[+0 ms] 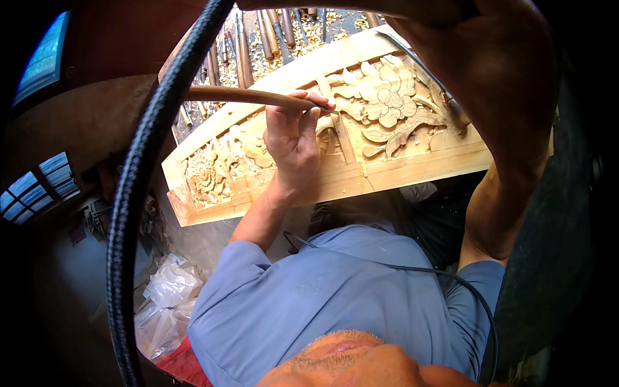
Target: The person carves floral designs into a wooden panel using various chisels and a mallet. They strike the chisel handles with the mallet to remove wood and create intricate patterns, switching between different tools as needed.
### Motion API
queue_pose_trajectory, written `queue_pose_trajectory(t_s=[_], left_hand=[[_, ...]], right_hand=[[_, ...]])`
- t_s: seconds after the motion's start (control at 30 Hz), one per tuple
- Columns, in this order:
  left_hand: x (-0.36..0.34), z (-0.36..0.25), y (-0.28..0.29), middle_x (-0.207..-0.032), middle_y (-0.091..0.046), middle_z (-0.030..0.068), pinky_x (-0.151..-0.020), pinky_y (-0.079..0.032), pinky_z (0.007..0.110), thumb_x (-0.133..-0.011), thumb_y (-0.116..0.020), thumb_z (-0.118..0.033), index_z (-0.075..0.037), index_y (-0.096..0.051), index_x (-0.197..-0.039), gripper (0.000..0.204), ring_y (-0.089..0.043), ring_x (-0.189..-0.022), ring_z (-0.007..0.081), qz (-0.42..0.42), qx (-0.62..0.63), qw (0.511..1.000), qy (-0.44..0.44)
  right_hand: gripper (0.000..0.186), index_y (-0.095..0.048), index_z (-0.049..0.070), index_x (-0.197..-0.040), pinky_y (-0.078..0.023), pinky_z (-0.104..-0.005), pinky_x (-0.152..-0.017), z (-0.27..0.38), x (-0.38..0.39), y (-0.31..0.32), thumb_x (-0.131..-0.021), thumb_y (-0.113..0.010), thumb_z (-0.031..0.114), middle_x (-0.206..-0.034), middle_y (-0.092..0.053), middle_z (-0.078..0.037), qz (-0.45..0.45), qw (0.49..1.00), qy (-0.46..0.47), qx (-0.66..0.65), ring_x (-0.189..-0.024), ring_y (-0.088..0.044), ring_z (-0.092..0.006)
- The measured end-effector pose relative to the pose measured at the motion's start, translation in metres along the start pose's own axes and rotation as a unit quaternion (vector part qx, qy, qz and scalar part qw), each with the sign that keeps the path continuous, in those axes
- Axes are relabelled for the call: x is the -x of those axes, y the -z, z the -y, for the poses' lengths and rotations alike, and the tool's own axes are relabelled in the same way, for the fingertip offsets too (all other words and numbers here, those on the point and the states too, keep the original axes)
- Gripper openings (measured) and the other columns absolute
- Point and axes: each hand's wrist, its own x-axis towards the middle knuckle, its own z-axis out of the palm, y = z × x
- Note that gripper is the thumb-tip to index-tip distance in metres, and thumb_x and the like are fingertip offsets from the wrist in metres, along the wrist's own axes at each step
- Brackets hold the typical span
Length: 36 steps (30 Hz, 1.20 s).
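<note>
My left hand [293, 138] is closed around a wood-carving chisel [248, 97], near its blade end. The long wooden handle points left, and the tip rests at or just above a carved divider strip on a pale wooden panel [309, 180]. Flowers and leaves stand out in relief on this panel, with a large blossom [390, 103] right of my left hand. My right arm is raised, its forearm very close to the view. At the upper edge only a dark part of my right hand [445, 16] shows; its fingers cannot be made out.
Several carving tools [243, 55] lie among wood shavings [316, 31] beyond the panel. A thin dark tool [422, 64] lies over the panel's right part. A braided black cable [122, 213] hangs at left; a thin cord [419, 267] crosses my shirt. Clear plastic bags [171, 290] sit lower left.
</note>
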Motion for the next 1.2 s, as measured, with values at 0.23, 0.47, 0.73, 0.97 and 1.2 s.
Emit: queue_pose_trajectory(t_s=[0.23,0.47,0.73,0.97,1.2], left_hand=[[0.000,-0.001,-0.005,-0.117,-0.069,0.0165,-0.097,-0.061,0.035,-0.106,-0.054,0.015,0.001,-0.048,-0.133,0.031,-0.072,-0.107,0.0205,0.005,0.000,1.000,0.004],[0.004,0.005,0.000,-0.113,-0.072,0.0180,-0.092,-0.064,0.037,-0.103,-0.056,0.018,0.002,-0.052,-0.133,0.035,-0.075,-0.104,0.0232,0.028,-0.102,0.992,-0.061],[0.010,0.007,0.006,-0.114,-0.073,0.0192,-0.090,-0.064,0.037,-0.101,-0.056,0.021,0.003,-0.055,-0.132,0.036,-0.076,-0.104,0.0250,0.053,-0.161,0.979,-0.115],[0.011,0.005,0.001,-0.114,-0.073,0.0199,-0.090,-0.063,0.037,-0.102,-0.056,0.020,0.003,-0.055,-0.132,0.034,-0.076,-0.104,0.0253,0.032,-0.129,0.987,-0.094],[0.013,0.004,0.000,-0.113,-0.073,0.0206,-0.090,-0.063,0.037,-0.102,-0.057,0.019,0.003,-0.056,-0.130,0.032,-0.076,-0.103,0.0252,0.034,-0.152,0.982,-0.105]], right_hand=[[0.042,-0.082,0.015,-0.119,-0.063,-0.0417,-0.076,0.000,0.000,0.005,-0.077,-0.080,0.008,-0.085,-0.077,-0.012,0.004,1.000,0.006,-0.001,-0.074,-0.075,-0.0291],[0.043,-0.082,0.014,-0.119,-0.063,-0.0414,-0.076,0.006,0.003,0.006,-0.077,-0.080,0.007,-0.086,-0.078,-0.012,0.003,1.000,0.009,-0.001,-0.075,-0.076,-0.0291],[0.043,-0.081,0.014,-0.120,-0.063,-0.0411,-0.077,0.009,0.005,0.008,-0.078,-0.080,0.007,-0.087,-0.078,-0.013,-0.005,1.000,0.013,-0.006,-0.076,-0.076,-0.0290],[0.043,-0.081,0.014,-0.121,-0.063,-0.0408,-0.078,0.010,0.008,0.012,-0.078,-0.080,0.007,-0.088,-0.079,-0.013,-0.007,1.000,0.012,-0.003,-0.077,-0.077,-0.0289],[0.043,-0.081,0.014,-0.121,-0.063,-0.0405,-0.078,0.015,0.008,0.013,-0.079,-0.080,0.006,-0.089,-0.079,-0.013,-0.007,1.000,0.013,-0.005,-0.078,-0.077,-0.0289]])
